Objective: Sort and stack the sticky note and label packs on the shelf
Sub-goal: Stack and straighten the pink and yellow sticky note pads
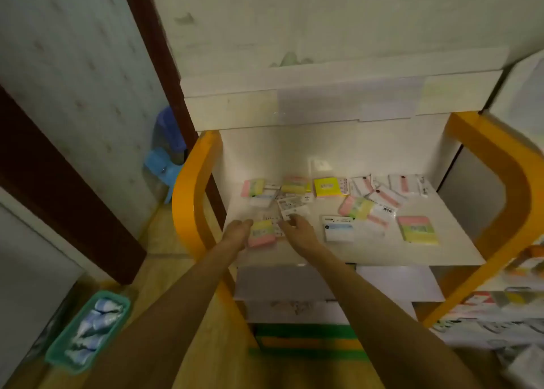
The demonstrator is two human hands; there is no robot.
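Sticky note and label packs lie scattered over a white shelf (382, 253) with orange side frames. My left hand (235, 232) touches the left edge of a pink, yellow and green pack (263, 234) at the shelf's front left. My right hand (297, 229) is on that pack's right side, its fingertips pinching a white label pack (290, 206) just behind. Other pastel packs sit at the back left (253, 187), back middle (295, 185), centre (357, 207) and right (416, 229). A yellow pack (326, 187) and white label packs (391, 188) lie along the back.
A white and blue pack (338, 228) lies right of my right hand. A teal basket (53, 356) of blue and white items stands on the floor at the left. A blue stool (162, 164) is behind the shelf's left frame. Lower shelves hold boxes and more packs (485, 309).
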